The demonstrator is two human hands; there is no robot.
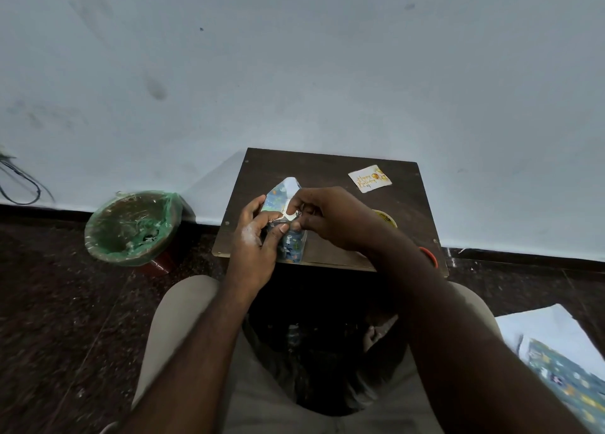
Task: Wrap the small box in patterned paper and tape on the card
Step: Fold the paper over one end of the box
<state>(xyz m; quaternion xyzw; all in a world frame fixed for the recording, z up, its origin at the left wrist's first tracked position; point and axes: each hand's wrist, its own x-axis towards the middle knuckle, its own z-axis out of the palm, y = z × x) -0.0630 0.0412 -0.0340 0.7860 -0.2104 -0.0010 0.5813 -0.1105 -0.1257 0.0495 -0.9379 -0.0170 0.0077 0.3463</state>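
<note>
While both hands meet over the near edge of the small dark table (330, 166), we see the small box (293, 245) held just above the tabletop, upright and slightly tilted, its sides already covered in blue patterned paper (278, 199). The left hand (253, 242) grips the box from the left, fingers curled round it and the thumb laid across its front. The right hand (329, 219) comes in from the right with its fingers bent, pinching the loose paper at the box's upper end, where a pointed flap stands up and shows its white underside. We cannot tell whether any tape is on that fold, since the fingers cover it. The card (370, 178), white and printed with "Happy Birthday" and gold balloons, lies flat near the far right corner of the table, well apart from the box. A yellow roll (388, 219) sits just beyond the right wrist, partly hidden by it, and an orange ring-shaped thing (430, 256) shows at the table's right edge. On the floor to the left stands a bin (131, 229) lined with green plastic, and on the floor to the right lies a spare sheet (571, 383) of the same patterned paper on a white sheet.
</note>
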